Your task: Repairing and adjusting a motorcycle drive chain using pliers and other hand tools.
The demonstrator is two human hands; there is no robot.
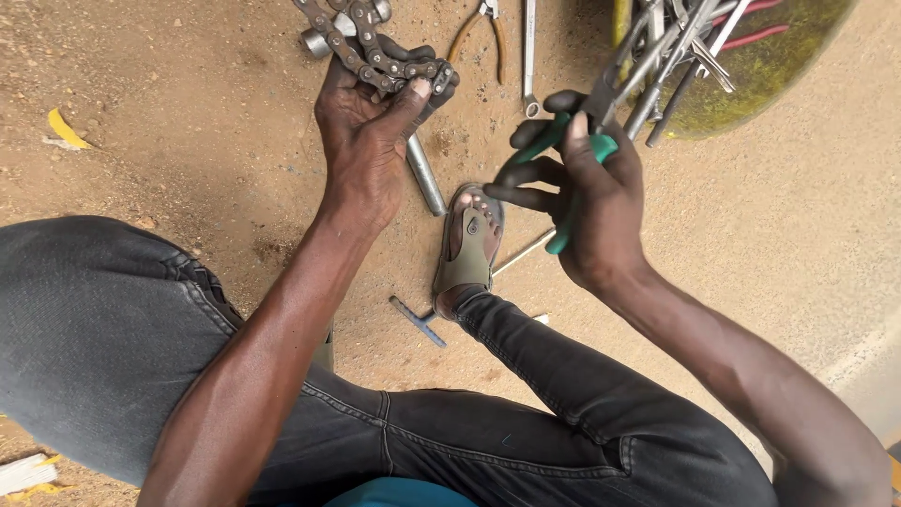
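Chain work is under way: left hand [371,131] grips a greasy steel roller chain [380,52]; right of it, right hand [587,197] clasps green-handled pliers [577,155], which likely must meet a link.

A: What sort of place is this?
B: Outdoors, by the look of it. The ground [206,122] is bare reddish-brown dirt, packed hard, gritty with small stones.
A: Even all over?
B: No. Toward four o'clock a paler, smoother strip [868,361] runs along the edge, maybe concrete; hard to tell.
A: Any litter?
B: A yellow scrap [64,129] lies at nine o'clock, and a whitish scrap [23,472] with yellow bits sits at seven o'clock, right at the border.
A: And the light?
B: Soft daylight, flat and even, with only faint shadows on the dirt. No walls, windows or furniture show in view
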